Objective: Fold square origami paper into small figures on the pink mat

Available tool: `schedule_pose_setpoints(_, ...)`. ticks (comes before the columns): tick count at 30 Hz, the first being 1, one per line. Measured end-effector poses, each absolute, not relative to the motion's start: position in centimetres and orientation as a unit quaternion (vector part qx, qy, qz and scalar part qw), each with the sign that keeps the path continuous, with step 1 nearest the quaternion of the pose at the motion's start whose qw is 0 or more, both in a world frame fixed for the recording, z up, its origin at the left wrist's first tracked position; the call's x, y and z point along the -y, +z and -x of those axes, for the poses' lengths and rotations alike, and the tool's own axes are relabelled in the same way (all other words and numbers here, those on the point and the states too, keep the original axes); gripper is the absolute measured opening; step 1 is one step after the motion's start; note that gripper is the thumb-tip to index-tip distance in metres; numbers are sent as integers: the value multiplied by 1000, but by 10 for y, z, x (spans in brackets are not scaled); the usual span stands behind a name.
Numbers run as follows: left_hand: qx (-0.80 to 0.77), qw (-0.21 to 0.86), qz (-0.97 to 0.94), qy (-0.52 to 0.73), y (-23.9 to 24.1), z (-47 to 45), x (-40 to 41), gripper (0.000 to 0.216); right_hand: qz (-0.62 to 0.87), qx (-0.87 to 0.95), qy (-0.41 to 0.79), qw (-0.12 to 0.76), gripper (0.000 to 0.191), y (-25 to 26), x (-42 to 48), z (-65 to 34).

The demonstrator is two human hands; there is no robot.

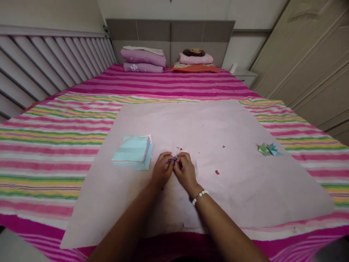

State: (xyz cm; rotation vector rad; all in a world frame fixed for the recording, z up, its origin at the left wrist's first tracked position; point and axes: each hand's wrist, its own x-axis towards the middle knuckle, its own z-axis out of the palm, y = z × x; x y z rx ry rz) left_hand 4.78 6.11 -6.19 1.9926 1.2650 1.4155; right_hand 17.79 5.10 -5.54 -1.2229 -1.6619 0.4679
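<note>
Between the fingertips of both hands is a small purple-blue folded paper piece (172, 159), mostly covered by the fingers. My left hand (163, 168) pinches it from the left. From the right, my right hand (185, 168) pinches the same piece, thumb and forefinger closed; a beaded bracelet (200, 197) circles that wrist. The hands nearly touch over a large pale sheet (231, 196). To their left lies a stack of light blue square paper (131, 149). Just beyond the fingers is a tiny red and white scrap (179, 148).
Toward the sheet's right edge sit a green folded paper shape (264, 149) and a blue one (274, 149). A small red piece (217, 172) lies right of my hands. The sheet covers a striped bedspread (54, 153). Folded purple bedding (143, 58) is stacked by the headboard (152, 31).
</note>
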Motion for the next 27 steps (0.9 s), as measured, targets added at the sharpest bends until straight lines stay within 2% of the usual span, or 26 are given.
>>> schedule_pose_setpoints(14, -457, 196, -707, 502, -63, -47, -61, 24, 481, 644, 217, 554, 14, -57, -51, -181)
schedule_pose_setpoints(19, -453, 203, -714, 494, -62, -48, -61, 20, 477, 628, 226, 572, 14, -56, -50, -181)
schedule_pose_setpoints(27, -464, 197, -701, 504, -62, -47, -61, 15, 463, 659, 217, 551, 16, -55, -51, -179)
